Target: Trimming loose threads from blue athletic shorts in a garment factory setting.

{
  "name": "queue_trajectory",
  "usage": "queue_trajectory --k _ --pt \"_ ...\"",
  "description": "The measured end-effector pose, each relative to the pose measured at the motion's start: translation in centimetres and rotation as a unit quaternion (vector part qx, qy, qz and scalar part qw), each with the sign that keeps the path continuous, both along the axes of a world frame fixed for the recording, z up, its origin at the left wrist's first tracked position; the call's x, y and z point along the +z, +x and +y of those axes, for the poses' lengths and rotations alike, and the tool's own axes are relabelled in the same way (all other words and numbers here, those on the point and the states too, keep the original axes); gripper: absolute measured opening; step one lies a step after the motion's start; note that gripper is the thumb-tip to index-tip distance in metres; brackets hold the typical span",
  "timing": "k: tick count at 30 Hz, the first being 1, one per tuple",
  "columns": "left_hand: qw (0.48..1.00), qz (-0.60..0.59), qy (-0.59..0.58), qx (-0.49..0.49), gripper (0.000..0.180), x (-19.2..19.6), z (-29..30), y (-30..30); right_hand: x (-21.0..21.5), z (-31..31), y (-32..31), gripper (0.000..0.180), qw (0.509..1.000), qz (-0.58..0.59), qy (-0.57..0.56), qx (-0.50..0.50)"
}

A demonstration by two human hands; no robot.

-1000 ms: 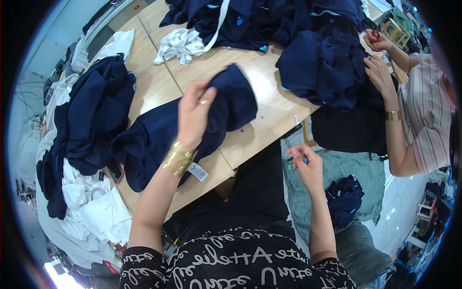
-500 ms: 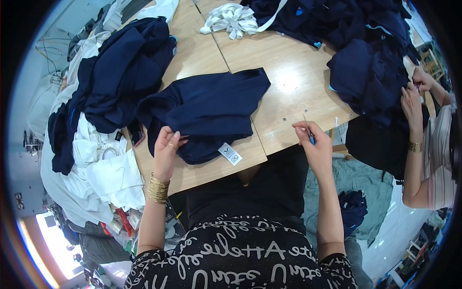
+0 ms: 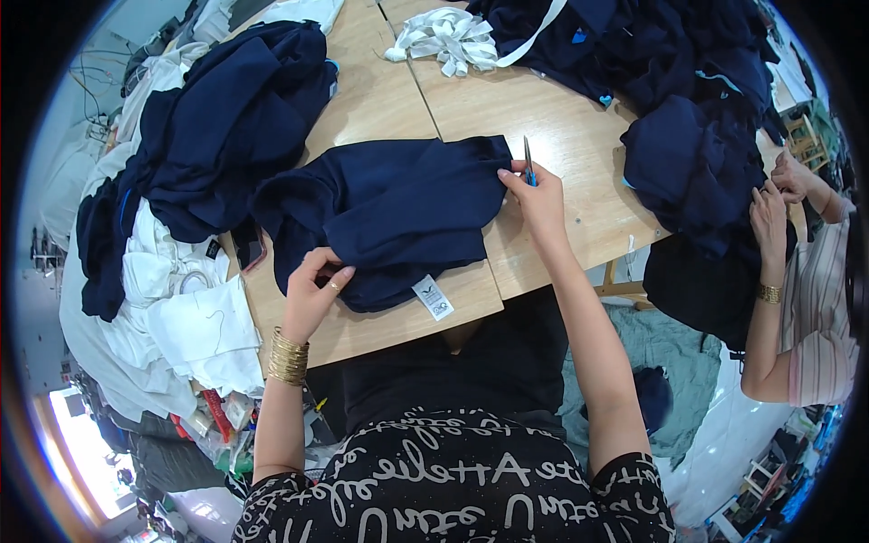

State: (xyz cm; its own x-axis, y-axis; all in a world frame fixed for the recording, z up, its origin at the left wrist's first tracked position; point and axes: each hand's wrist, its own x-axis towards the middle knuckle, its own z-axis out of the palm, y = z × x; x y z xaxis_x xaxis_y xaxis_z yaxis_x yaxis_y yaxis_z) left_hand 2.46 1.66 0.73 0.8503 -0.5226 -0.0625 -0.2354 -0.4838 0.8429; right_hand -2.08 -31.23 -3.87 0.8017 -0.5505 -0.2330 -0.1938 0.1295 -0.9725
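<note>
1. At far left, a navy pile lies against white cloth.
2. Next, the left hand pinches the near edge of the navy garment on the desk (a white tag pokes out).
3. Farther right, the right hand grasps blue-handled snips, blades pointing away, thumb at the garment's right edge.

Light wooden table, navy garment at front, navy piles, bundled white tape
</note>
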Motion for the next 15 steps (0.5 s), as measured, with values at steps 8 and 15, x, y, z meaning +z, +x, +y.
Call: queue_trajectory --k 8,15 --pt "0.990 0.004 -0.100 0.102 0.019 2.3 -0.6 0.2 2.1 5.6 -5.2 0.028 0.916 -0.176 -0.347 0.098" --pt "0.997 0.014 -0.067 0.043 0.015 4.2 -7.5 -1.9 1.1 6.7 -6.6 0.029 0.922 -0.154 -0.346 0.077"
